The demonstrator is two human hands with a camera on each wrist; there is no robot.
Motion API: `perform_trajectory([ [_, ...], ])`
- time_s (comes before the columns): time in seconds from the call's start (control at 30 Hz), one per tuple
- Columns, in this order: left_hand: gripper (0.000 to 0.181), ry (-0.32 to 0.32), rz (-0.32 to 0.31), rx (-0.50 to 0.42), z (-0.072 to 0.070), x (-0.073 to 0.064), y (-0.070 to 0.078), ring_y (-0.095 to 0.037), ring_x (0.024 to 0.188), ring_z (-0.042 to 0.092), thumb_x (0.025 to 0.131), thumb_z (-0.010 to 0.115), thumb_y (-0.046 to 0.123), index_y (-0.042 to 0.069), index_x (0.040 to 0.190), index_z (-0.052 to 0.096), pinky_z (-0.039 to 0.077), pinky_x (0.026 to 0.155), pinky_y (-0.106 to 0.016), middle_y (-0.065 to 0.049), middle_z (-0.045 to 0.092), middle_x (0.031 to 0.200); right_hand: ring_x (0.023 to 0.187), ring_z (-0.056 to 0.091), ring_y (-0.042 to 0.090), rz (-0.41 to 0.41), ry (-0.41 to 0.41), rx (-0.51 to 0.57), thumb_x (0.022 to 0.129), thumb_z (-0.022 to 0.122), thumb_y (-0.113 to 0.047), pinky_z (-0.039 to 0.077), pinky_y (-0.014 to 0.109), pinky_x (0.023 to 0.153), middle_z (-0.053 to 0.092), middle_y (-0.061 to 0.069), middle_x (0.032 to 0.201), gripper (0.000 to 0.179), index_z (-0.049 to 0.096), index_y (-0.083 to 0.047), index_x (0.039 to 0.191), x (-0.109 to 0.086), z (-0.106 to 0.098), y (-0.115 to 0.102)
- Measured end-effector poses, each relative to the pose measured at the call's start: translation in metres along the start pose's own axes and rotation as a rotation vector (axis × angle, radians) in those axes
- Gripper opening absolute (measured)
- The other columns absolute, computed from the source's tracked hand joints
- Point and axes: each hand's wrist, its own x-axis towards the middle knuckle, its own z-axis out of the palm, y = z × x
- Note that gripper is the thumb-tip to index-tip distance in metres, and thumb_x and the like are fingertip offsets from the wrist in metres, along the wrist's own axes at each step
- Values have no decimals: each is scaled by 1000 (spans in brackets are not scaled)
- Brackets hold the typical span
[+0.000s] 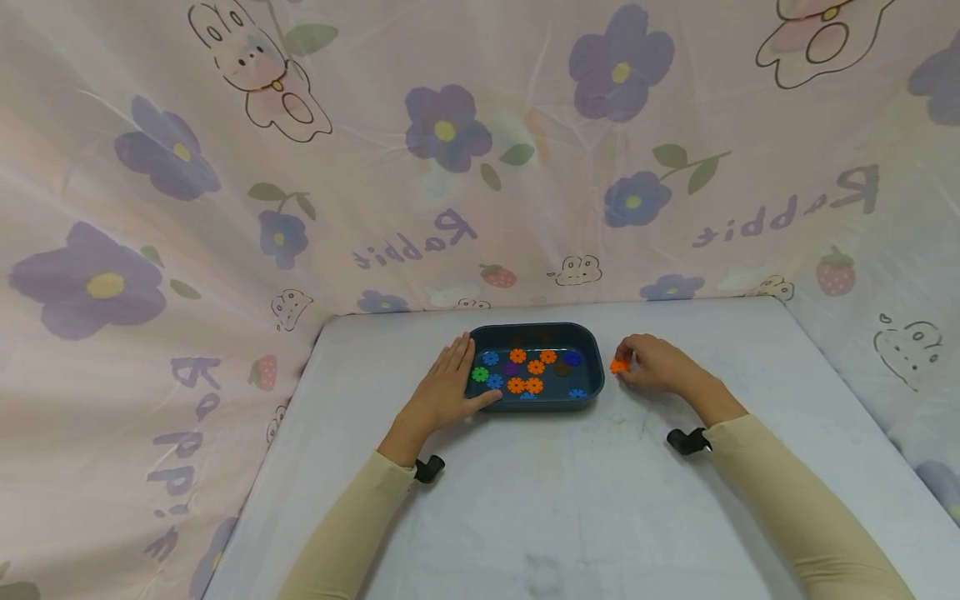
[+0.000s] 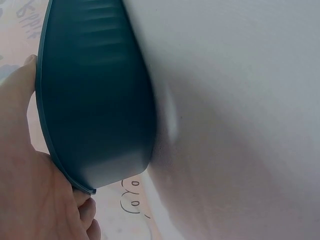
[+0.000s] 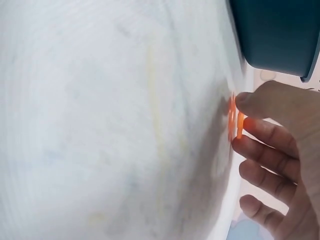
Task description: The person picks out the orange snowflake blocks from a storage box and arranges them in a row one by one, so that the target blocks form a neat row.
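Note:
My left hand [image 1: 442, 392] rests on the left end of a dark teal tray [image 1: 597, 367], its fingers lying straight along that side and its thumb over the front rim. In the left wrist view, the hand [image 2: 35, 160] touches the rim beside the tray's outer wall [image 2: 100, 100]. Right of the tray, my right hand [image 1: 656, 364] pinches an orange flower-shaped piece [image 3: 240, 125] between thumb and fingertips, just above the table. Another orange piece [image 3: 231, 117] lies on the table right beside it.
Inside the tray lie several flower-shaped pieces: orange [image 1: 536, 367], blue [image 1: 490, 358], green [image 1: 480, 374], purple [image 1: 512, 368] and brown [image 1: 562, 368]. The white table [image 1: 555, 500] ends at a printed curtain [image 1: 525, 192] behind and at the sides.

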Motion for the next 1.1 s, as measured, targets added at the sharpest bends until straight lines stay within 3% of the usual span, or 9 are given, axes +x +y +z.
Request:
perform_trajectory([
  [0.77,116,0,1,-8,1,-1,1,-28,167,-1,99,45,83,4,172,0,3,136,-44,-13,-5,181,89,61,26,-26,17,7,92,84,-15,55,49,84,68,9,99,24,72,-1,109,-3,-8,-9],
  [1.1,116,12,1,-2,2,0,0,-30,167,2,99,45,83,4,172,1,3,136,-46,-13,-5,181,100,63,31,-85,58,19,95,80,-12,56,49,86,70,13,112,29,70,0,119,0,-19,-21],
])
